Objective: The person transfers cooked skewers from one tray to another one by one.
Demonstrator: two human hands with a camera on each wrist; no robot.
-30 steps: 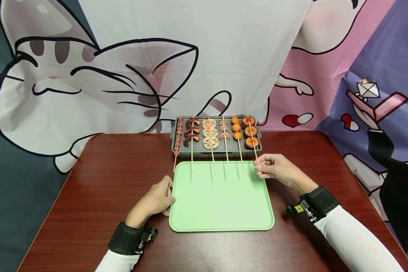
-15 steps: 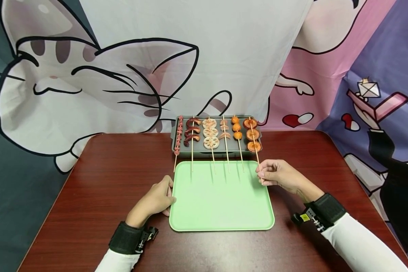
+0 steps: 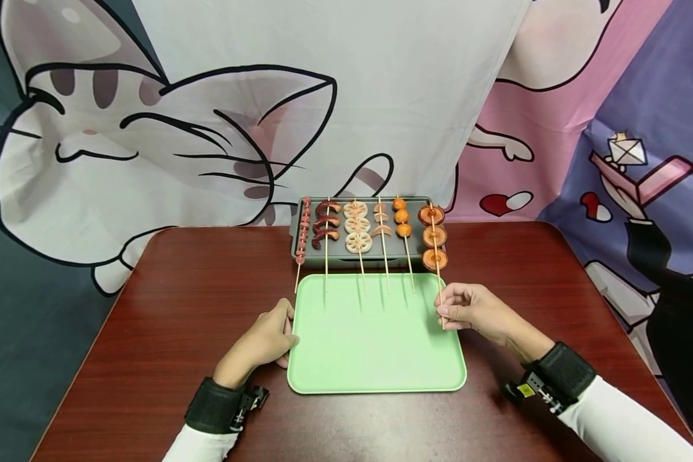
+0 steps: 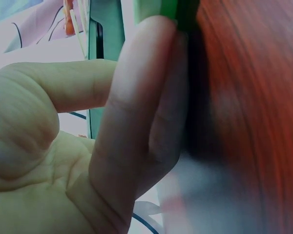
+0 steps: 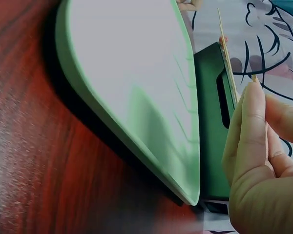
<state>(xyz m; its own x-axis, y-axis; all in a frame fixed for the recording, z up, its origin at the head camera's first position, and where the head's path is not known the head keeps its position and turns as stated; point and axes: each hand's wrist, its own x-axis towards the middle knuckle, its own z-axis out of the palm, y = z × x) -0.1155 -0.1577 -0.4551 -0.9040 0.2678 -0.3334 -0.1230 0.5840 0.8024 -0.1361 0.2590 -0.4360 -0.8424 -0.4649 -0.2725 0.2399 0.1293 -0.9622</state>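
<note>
My right hand (image 3: 468,311) pinches the lower stick of a mushroom skewer (image 3: 435,237). Its three brown slices overlap the right edge of the dark grill pan (image 3: 366,262) in the head view. In the right wrist view the stick's end (image 5: 254,78) pokes out above the fingertips. My left hand (image 3: 265,335) holds the left rim of a light green tray (image 3: 375,340), thumb over the edge and fingers below. Only a corner of the tray (image 4: 156,7) shows in the left wrist view, at the fingertips.
Several skewers lie across the pan, their sticks over the tray's far edge: a pink sausage skewer (image 3: 303,228), dark curled pieces (image 3: 326,224), lotus root slices (image 3: 357,226), pale curved pieces (image 3: 380,218) and orange balls (image 3: 403,218). Behind the wooden table (image 3: 208,282) hangs a printed cloth (image 3: 393,96).
My right hand has drawn the mushroom skewer toward me and slightly right, from inside the pan to its right edge. My left hand and the tray have stayed put.
</note>
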